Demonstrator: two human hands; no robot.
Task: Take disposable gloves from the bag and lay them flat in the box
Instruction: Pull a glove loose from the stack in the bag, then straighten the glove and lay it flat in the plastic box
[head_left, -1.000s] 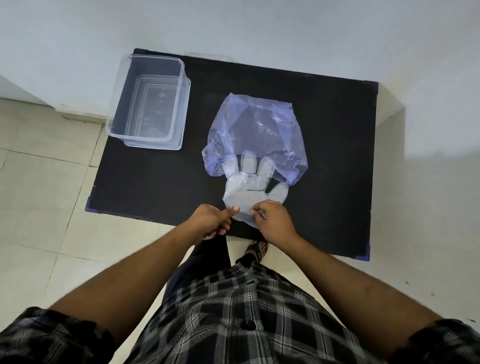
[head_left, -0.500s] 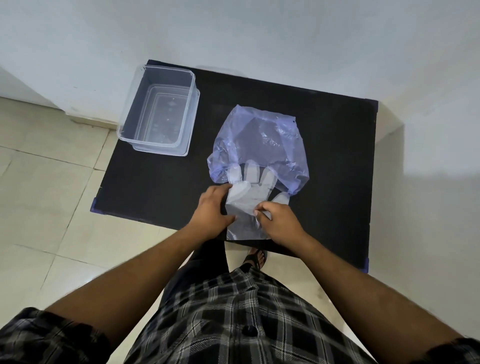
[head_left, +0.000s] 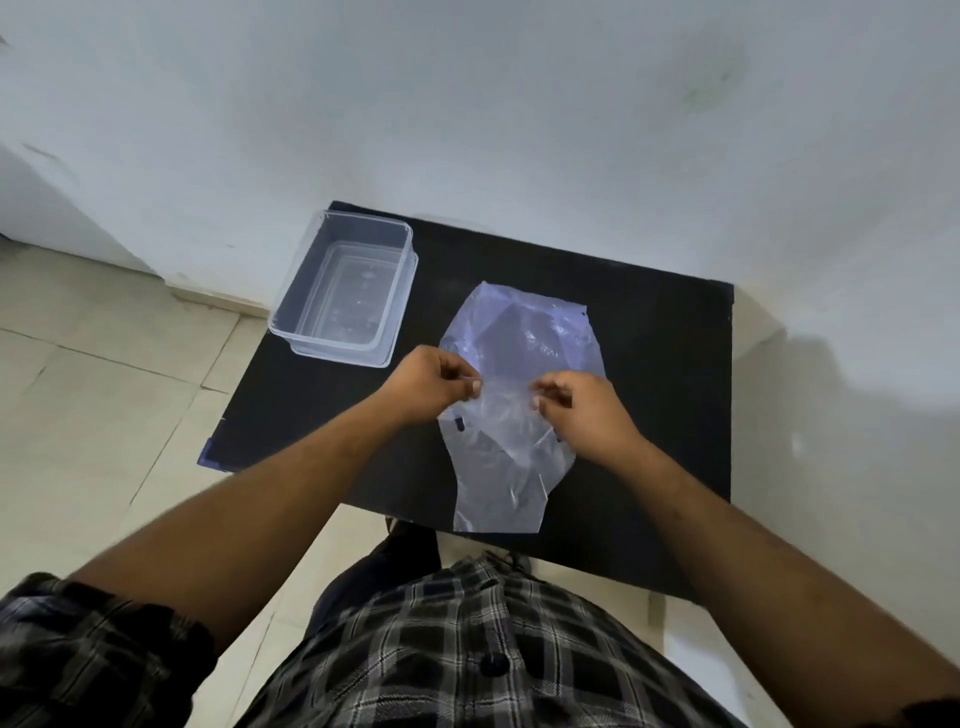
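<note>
I held one glove (head_left: 501, 457) pinched between my left hand (head_left: 434, 382) and right hand (head_left: 579, 410) above the table's (head_left: 665, 364) front edge, before the bag (head_left: 524, 338), while the box (head_left: 345, 296) at the far-left corner appeared empty, so laying was left.

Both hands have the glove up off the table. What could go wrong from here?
1. The glove is thin, limp film pinched only at its upper edges by the left hand and right hand; it may fold or crease rather than lie flat.
2. It hangs over the bag and might drag it toward the box.
</note>
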